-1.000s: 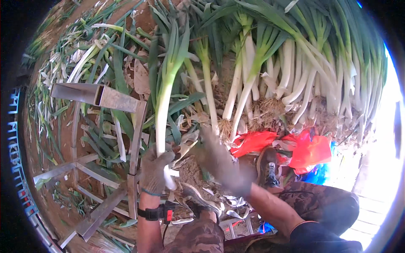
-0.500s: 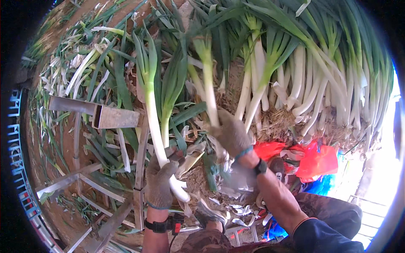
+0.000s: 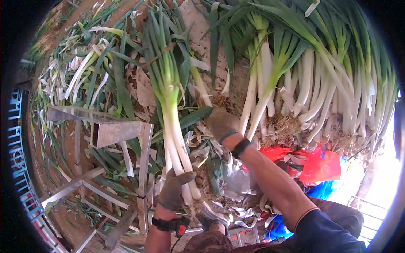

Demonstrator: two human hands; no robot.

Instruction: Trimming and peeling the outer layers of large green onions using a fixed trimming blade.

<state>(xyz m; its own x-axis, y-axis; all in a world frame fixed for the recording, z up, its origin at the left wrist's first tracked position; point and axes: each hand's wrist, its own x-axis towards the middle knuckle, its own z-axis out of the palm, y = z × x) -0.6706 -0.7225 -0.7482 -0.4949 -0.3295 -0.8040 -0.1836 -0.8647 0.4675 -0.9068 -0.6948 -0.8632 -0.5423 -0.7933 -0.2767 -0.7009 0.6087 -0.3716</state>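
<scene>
My left hand [image 3: 174,189], in a grey-brown work glove, is closed round the white lower ends of leeks [image 3: 174,130]. At least two stalks show side by side, their green tops pointing away from me. My right hand [image 3: 222,125], gloved too, is stretched forward to the middle. Its fingers are partly hidden, and I cannot tell whether they grip anything. Just beyond it lies another leek [image 3: 201,87], whose lower end meets the glove. A big row of leeks [image 3: 310,80] with pale shafts and dirty roots lies to the right.
A metal frame [image 3: 116,134] with a flat-topped bar stands at the left. Trimmed leaves and peelings [image 3: 99,84] cover the ground there. Red plastic [image 3: 321,166] and blue plastic [image 3: 276,227] lie near my legs at the right. My shoe [image 3: 211,219] is below my hands.
The leek by my right hand has moved left to join the one in my left hand. My right hand has shifted slightly; my left hand has moved a little right and down.
</scene>
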